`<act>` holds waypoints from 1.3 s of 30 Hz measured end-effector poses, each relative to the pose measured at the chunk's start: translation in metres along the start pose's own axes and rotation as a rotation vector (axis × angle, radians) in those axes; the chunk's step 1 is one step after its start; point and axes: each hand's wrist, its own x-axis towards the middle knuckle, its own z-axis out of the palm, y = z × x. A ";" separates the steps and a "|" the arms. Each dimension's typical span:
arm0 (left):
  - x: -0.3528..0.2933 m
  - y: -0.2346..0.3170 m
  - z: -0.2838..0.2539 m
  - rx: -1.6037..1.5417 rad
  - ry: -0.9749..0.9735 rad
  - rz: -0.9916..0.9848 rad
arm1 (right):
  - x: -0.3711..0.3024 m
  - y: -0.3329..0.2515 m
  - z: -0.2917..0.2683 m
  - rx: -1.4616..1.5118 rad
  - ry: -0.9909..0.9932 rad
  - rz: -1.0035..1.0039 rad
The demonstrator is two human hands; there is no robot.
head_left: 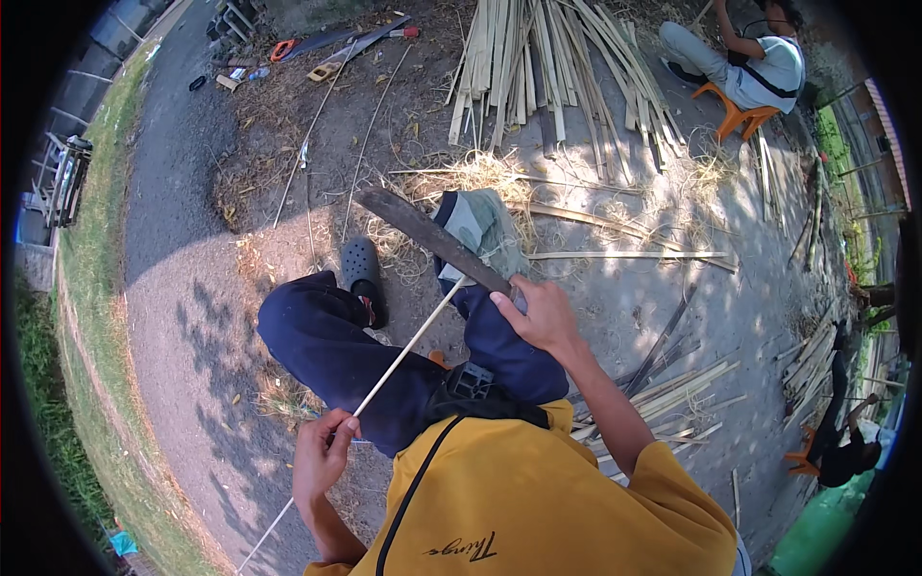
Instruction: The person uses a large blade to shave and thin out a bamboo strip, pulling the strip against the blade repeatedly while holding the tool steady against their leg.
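Observation:
My left hand [325, 453] is closed round a thin, pale bamboo strip [405, 351]. The strip runs slantwise across my lap, its upper end meeting the edge of a long dark machete [423, 230]. My right hand [540, 317] grips the machete at its lower right end, thumb along the blade; the handle is hidden in the fist. The blade points up and left, over my right leg. On that knee lies a pale grey-green cloth [492, 226], partly covered by the blade.
A big pile of split bamboo strips [523, 67] lies ahead, shavings [475, 175] beside it. Saws [355, 50] lie far left. A person [768, 72] sits on an orange stool [735, 110] at far right; another person [845, 461] is at the right edge. More strips [672, 398] lie right.

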 end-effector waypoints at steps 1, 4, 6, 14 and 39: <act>-0.007 -0.011 -0.008 -0.001 0.019 0.008 | 0.003 0.000 0.000 0.012 0.010 0.015; -0.020 -0.015 -0.024 0.023 0.010 0.024 | 0.000 0.003 -0.001 0.053 0.046 0.016; -0.025 -0.014 -0.029 0.046 -0.014 0.040 | 0.001 0.004 -0.002 0.079 0.078 -0.004; -0.051 -0.006 -0.047 0.105 -0.030 -0.128 | -0.001 -0.006 -0.005 0.087 0.030 0.038; 0.050 0.026 -0.060 0.070 0.403 0.211 | -0.031 0.101 -0.012 0.781 0.378 0.227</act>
